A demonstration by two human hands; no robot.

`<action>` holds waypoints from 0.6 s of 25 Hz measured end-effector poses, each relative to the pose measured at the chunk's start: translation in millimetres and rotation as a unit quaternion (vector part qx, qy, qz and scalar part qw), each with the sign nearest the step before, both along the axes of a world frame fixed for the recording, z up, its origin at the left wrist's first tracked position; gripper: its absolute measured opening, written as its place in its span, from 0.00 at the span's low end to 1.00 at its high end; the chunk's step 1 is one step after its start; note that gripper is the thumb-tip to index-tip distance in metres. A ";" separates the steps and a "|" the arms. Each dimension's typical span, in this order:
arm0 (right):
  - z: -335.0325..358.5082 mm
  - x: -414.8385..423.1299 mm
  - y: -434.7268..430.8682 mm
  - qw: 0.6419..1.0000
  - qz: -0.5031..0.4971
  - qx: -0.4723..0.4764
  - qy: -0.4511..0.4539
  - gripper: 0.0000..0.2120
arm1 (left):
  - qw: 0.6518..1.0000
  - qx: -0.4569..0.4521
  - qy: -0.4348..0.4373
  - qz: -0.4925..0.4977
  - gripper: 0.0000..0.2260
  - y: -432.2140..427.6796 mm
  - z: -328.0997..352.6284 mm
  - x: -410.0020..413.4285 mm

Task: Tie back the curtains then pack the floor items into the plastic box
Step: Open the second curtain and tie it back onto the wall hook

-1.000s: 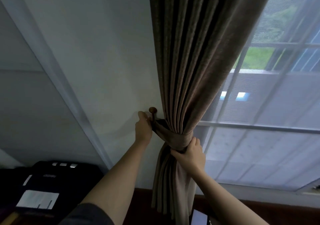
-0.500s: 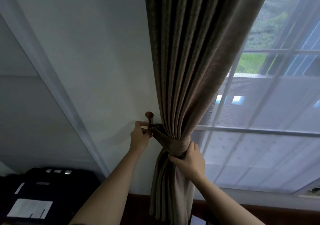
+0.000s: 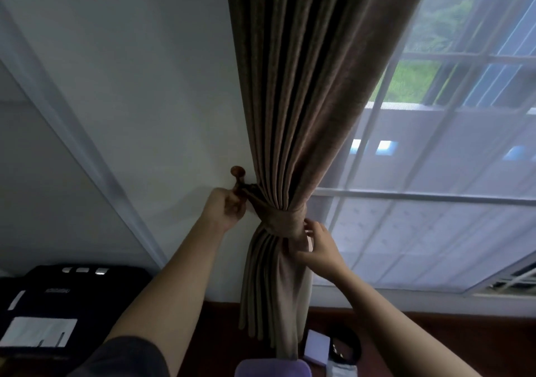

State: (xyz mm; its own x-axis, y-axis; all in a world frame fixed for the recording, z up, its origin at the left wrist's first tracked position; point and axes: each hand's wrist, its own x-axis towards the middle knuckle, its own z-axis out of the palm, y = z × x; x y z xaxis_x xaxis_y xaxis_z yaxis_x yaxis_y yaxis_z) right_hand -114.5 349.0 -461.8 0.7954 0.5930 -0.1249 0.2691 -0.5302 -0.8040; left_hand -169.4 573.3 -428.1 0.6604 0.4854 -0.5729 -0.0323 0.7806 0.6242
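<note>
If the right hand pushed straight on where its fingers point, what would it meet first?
Probably the tieback band wrapped round the brown curtain: the right hand points up-left at it, seemingly touching.

Both bare forearms reach up from the bottom edge toward mid-frame. The left hand [image 3: 223, 212], just left of centre, has its fingers curled, pinching the end of the tie [image 3: 285, 222]. The right hand [image 3: 320, 247], slightly lower and right of centre, hooks bent fingers onto the tie, thumb spread below.
</note>
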 end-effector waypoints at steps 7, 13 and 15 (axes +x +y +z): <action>-3.0 -4.7 -16.4 0.996 0.069 -0.019 0.062 0.39 | 0.865 0.391 0.174 -0.262 0.12 -51.0 -38.9 -16.6; -9.5 -8.2 15.6 0.993 0.070 -0.024 0.093 0.26 | 0.660 0.614 0.149 -0.406 0.12 -49.7 -28.5 -43.5; -9.5 -11.7 30.9 0.989 0.099 -0.025 0.108 0.25 | 0.662 0.627 0.150 -0.383 0.07 -48.5 -34.1 -56.3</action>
State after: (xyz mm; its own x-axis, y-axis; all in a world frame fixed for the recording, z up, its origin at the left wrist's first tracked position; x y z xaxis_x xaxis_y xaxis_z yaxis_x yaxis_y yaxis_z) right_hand -126.2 380.0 -471.4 0.6151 0.7237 -0.3130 0.1961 -0.5250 -0.8282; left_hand -225.7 524.8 -462.1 0.9352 0.2933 -0.1982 0.3462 -0.6406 0.6854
